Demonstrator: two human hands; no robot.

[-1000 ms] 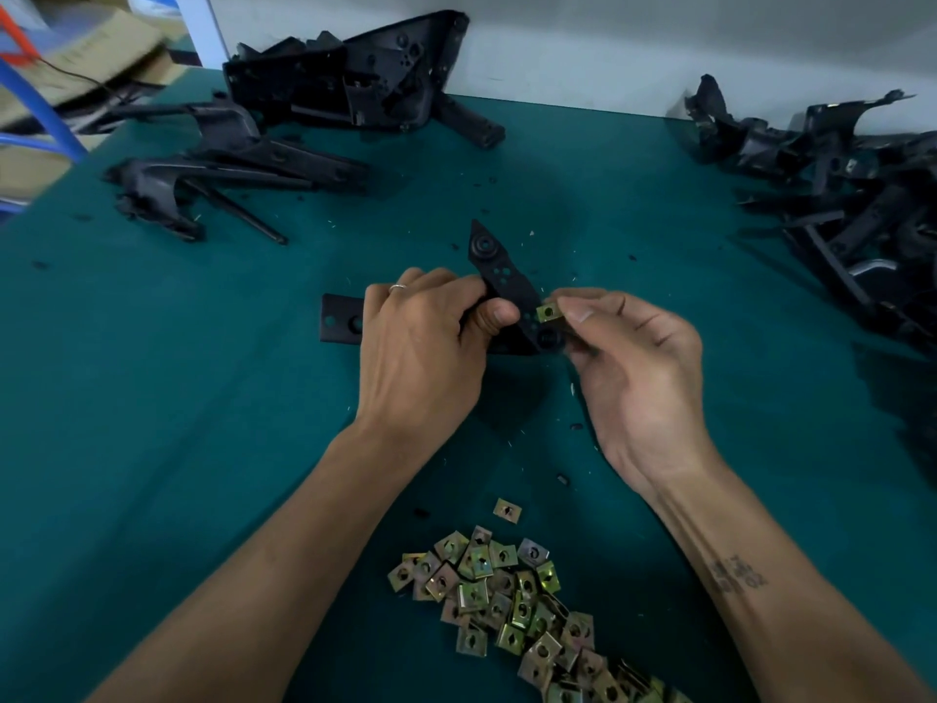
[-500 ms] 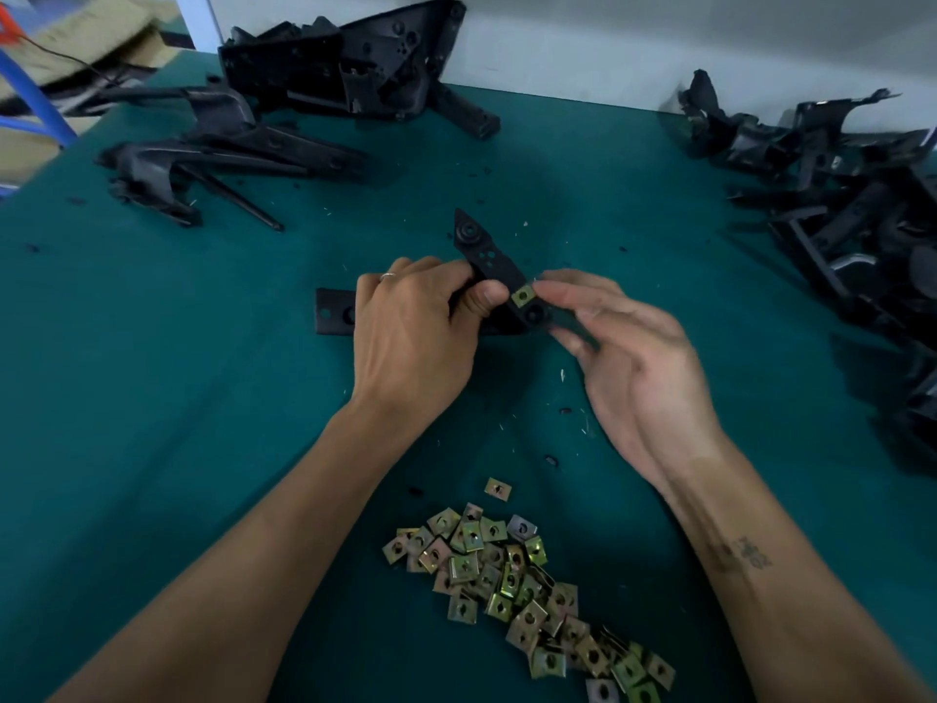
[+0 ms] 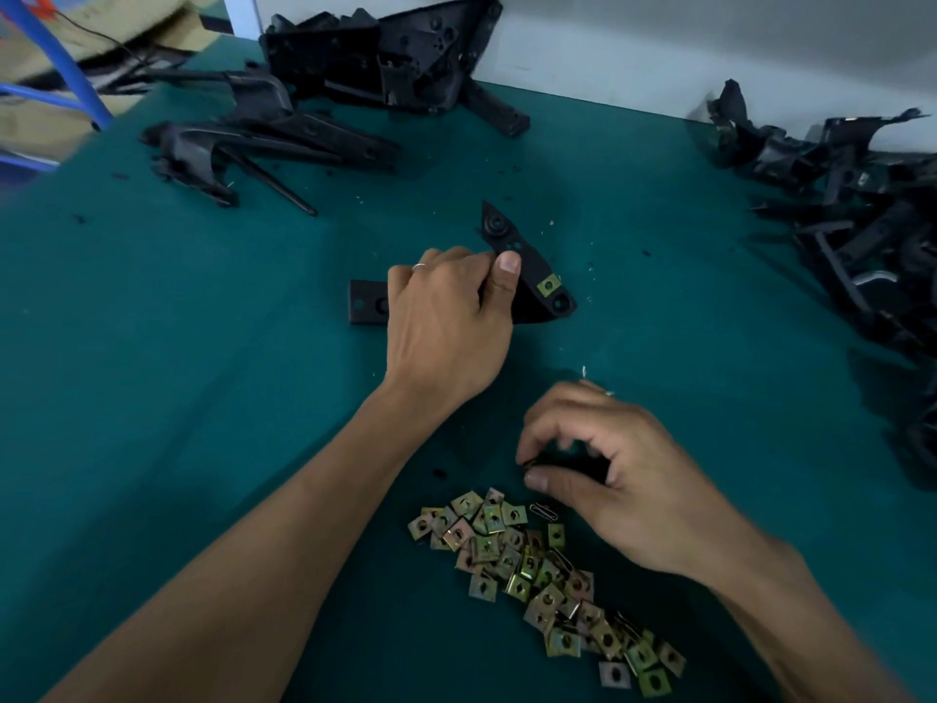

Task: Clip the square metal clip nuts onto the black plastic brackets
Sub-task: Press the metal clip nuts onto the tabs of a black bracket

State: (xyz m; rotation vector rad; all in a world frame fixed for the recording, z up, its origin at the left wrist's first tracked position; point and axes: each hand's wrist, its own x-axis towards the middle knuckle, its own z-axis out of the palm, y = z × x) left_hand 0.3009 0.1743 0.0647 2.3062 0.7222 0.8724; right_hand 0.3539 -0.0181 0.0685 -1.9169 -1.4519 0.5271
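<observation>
Head-camera view: you are gripping the black bracket (image 3: 527, 276) at frame centre with your left hand (image 3: 446, 322), thumb and curled fingers closed around its middle, holding it down on the green table (image 3: 177, 398). One square clip nut (image 3: 548, 285) is now sitting on the bracket's lower right tab, just above a round hole. Half a second ago your right hand (image 3: 623, 479) was at that tab with its fingers on the nut; it has since dropped to the lower centre of the frame, just above the loose pile of clip nuts (image 3: 537, 565). That suggests the first nut is seated and you are fetching the next one.

Your right fingers are curling toward the thumb over a dark shadowed gap, and motion blur is smearing them; whether a nut is already pinched there cannot be told. Your left palm is covering the bracket's midsection, so any further clip points are hidden. A flat black end (image 3: 367, 301) is sticking out left of your hand. Finished or waiting black parts are lying in heaps at upper left (image 3: 355, 78) and along the right edge (image 3: 862, 210), the latter cut off by the frame.
</observation>
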